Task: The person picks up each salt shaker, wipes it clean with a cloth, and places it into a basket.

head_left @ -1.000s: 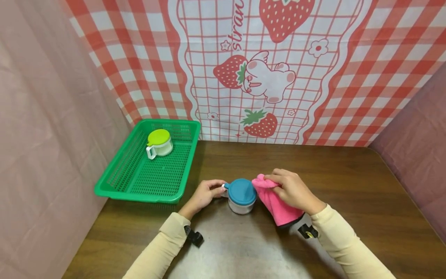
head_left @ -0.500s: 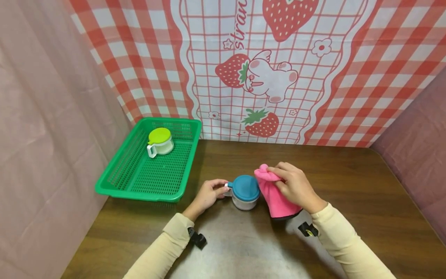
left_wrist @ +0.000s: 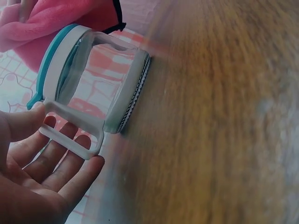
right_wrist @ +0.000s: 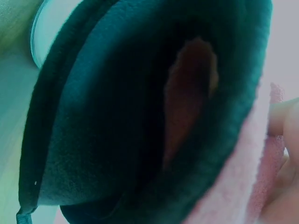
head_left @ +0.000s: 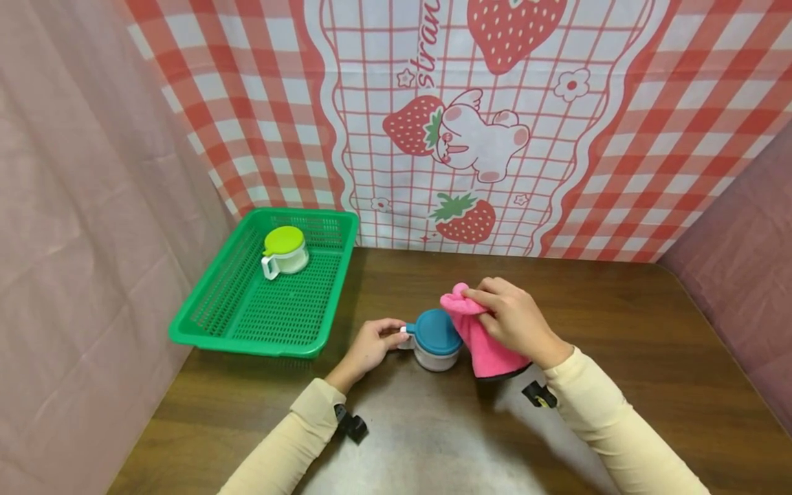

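A clear seasoning jar (head_left: 436, 359) with a blue lid (head_left: 438, 331) and a white handle (left_wrist: 70, 142) stands near the middle of the table. My left hand (head_left: 370, 349) holds it by the handle, thumb at the lid's tab and fingers behind the grip, as the left wrist view shows. In my right hand (head_left: 516, 320) a pink cloth (head_left: 489, 350) with a black edge is pinched at its top and hangs in folds. Its left side overlaps the lid's right edge; whether they touch I cannot tell. Dark folds of the cloth (right_wrist: 107, 116) fill most of the right wrist view.
A green plastic basket (head_left: 247, 345) stands at the left, near the back curtain. Inside it sits a similar jar (head_left: 291, 261) with a lime-green lid and white handle. A checked strawberry curtain (head_left: 396, 206) closes off the back of the wooden table (head_left: 619, 330).
The jar and my left hand have shifted slightly right. My right hand has moved up with the cloth, whose upper part has come leftward against the lid's edge in the last half second.
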`<state>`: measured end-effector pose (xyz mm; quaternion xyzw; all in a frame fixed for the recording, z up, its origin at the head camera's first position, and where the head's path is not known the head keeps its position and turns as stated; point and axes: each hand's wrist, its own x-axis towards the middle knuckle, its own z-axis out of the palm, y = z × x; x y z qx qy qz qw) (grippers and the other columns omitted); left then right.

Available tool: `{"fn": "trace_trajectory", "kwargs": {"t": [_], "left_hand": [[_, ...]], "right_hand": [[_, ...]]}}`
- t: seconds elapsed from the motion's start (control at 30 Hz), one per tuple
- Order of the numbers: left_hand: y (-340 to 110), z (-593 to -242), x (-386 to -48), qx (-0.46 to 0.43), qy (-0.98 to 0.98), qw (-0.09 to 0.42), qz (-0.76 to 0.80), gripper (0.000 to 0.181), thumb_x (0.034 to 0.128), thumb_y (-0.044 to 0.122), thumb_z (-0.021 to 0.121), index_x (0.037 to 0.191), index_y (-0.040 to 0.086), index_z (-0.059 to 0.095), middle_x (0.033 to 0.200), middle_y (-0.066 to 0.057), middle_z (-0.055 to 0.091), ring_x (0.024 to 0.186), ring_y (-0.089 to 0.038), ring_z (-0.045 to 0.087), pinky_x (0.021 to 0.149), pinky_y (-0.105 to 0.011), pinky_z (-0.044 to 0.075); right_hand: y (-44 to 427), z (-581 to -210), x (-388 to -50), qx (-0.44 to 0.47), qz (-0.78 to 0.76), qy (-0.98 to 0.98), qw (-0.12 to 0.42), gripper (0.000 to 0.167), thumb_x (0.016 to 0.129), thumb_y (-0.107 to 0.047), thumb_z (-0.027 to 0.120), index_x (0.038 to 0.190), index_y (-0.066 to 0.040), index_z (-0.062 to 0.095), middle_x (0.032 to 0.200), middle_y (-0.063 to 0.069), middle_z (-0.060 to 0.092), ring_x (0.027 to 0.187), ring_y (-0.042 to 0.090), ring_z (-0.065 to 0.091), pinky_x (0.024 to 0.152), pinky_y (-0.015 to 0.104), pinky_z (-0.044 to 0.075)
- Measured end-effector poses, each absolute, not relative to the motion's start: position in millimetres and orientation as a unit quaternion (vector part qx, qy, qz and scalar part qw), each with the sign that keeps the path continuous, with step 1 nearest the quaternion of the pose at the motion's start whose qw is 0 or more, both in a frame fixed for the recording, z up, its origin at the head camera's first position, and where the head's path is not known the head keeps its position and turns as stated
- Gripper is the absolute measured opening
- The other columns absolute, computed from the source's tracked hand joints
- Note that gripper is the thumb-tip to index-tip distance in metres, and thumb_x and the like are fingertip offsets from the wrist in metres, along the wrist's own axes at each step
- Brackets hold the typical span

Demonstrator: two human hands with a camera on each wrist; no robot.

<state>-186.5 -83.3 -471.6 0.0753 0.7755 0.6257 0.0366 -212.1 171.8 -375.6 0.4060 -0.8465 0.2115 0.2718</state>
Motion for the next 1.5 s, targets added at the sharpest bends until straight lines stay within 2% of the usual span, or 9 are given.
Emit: {"fn": "trace_trajectory", "kwargs": {"t": [0.07, 0.23, 0.37, 0.47, 0.77, 1.07, 1.17, 1.37, 1.5], "left_hand": [[-82.7, -465.1, -183.3, 0.076, 0.78, 0.04, 0.62, 0.023, 0.0891, -0.002, 0.063, 0.107, -0.016, 0.064, 0.102, -0.032, 0.067, 0.076, -0.003, 0.058, 0.079, -0.045, 0.058], [-83.3, -475.0, -187.1, 0.075, 0.782, 0.038, 0.617, 0.024, 0.0891, 0.0, 0.064, 0.108, -0.015, 0.065, 0.102, -0.03, 0.068, 0.077, -0.003, 0.058, 0.077, -0.038, 0.058], [-84.4, -482.5, -190.7, 0.071, 0.78, 0.036, 0.621, 0.025, 0.0888, 0.003, 0.067, 0.108, -0.012, 0.066, 0.101, -0.027, 0.07, 0.077, -0.001, 0.058, 0.071, -0.022, 0.055], [-85.1, -483.0, -191.3, 0.067, 0.778, 0.035, 0.623, 0.025, 0.0885, 0.003, 0.067, 0.108, -0.012, 0.066, 0.101, -0.027, 0.07, 0.077, -0.002, 0.059, 0.07, -0.018, 0.053], [-85.7, -484.9, -189.8, 0.06, 0.777, 0.046, 0.624, 0.025, 0.0888, 0.004, 0.067, 0.109, -0.011, 0.066, 0.103, -0.027, 0.07, 0.077, 0.0, 0.059, 0.076, -0.028, 0.057], [-84.5, -487.1, -189.6, 0.058, 0.772, 0.054, 0.631, 0.027, 0.0894, 0.002, 0.065, 0.11, -0.015, 0.064, 0.105, -0.031, 0.068, 0.077, 0.002, 0.057, 0.083, -0.048, 0.057], [-84.9, -486.3, -190.7, 0.055, 0.773, 0.055, 0.63, 0.027, 0.0891, 0.002, 0.066, 0.11, -0.014, 0.064, 0.105, -0.03, 0.068, 0.076, 0.002, 0.058, 0.083, -0.047, 0.057], [-86.8, -483.6, -191.6, 0.058, 0.776, 0.048, 0.626, 0.026, 0.0886, 0.004, 0.067, 0.109, -0.012, 0.066, 0.103, -0.028, 0.069, 0.077, 0.001, 0.059, 0.079, -0.036, 0.059], [-87.2, -484.2, -190.2, 0.058, 0.774, 0.048, 0.628, 0.026, 0.0885, 0.005, 0.067, 0.109, -0.012, 0.066, 0.103, -0.028, 0.07, 0.078, 0.0, 0.06, 0.079, -0.035, 0.059]], "right_hand": [[170.3, -376.6, -211.4, 0.405, 0.203, -0.851, 0.265, 0.029, 0.073, 0.0, 0.076, 0.101, -0.007, 0.075, 0.082, 0.004, 0.061, 0.075, 0.018, 0.054, 0.061, 0.034, 0.048], [169.6, -377.8, -211.3, 0.408, 0.194, -0.851, 0.266, 0.028, 0.073, -0.001, 0.076, 0.1, -0.008, 0.075, 0.08, 0.003, 0.059, 0.073, 0.017, 0.053, 0.06, 0.033, 0.047], [169.1, -376.6, -211.7, 0.41, 0.189, -0.852, 0.263, 0.026, 0.073, 0.001, 0.075, 0.098, -0.008, 0.075, 0.079, 0.002, 0.058, 0.073, 0.016, 0.052, 0.06, 0.032, 0.046], [166.5, -375.4, -211.2, 0.413, 0.181, -0.855, 0.255, 0.026, 0.073, 0.001, 0.075, 0.097, -0.008, 0.075, 0.08, 0.003, 0.058, 0.074, 0.016, 0.051, 0.06, 0.032, 0.046], [156.9, -380.9, -207.5, 0.427, 0.15, -0.865, 0.215, 0.023, 0.074, 0.0, 0.073, 0.094, -0.012, 0.076, 0.08, 0.002, 0.058, 0.074, 0.017, 0.052, 0.057, 0.031, 0.048], [153.9, -397.8, -202.4, 0.426, 0.119, -0.885, 0.145, 0.019, 0.077, -0.002, 0.071, 0.092, -0.012, 0.076, 0.085, 0.003, 0.061, 0.078, 0.018, 0.055, 0.061, 0.033, 0.051], [154.0, -397.6, -202.0, 0.423, 0.127, -0.886, 0.145, 0.019, 0.077, -0.002, 0.072, 0.093, -0.012, 0.076, 0.085, 0.003, 0.061, 0.077, 0.018, 0.054, 0.061, 0.032, 0.05], [154.3, -397.2, -203.3, 0.424, 0.139, -0.882, 0.154, 0.018, 0.078, -0.003, 0.071, 0.092, -0.013, 0.076, 0.081, 0.001, 0.058, 0.075, 0.017, 0.053, 0.059, 0.03, 0.048], [154.5, -398.9, -203.1, 0.436, 0.13, -0.876, 0.158, 0.019, 0.077, -0.002, 0.07, 0.091, -0.014, 0.076, 0.081, 0.0, 0.058, 0.075, 0.017, 0.053, 0.057, 0.03, 0.047]]}}
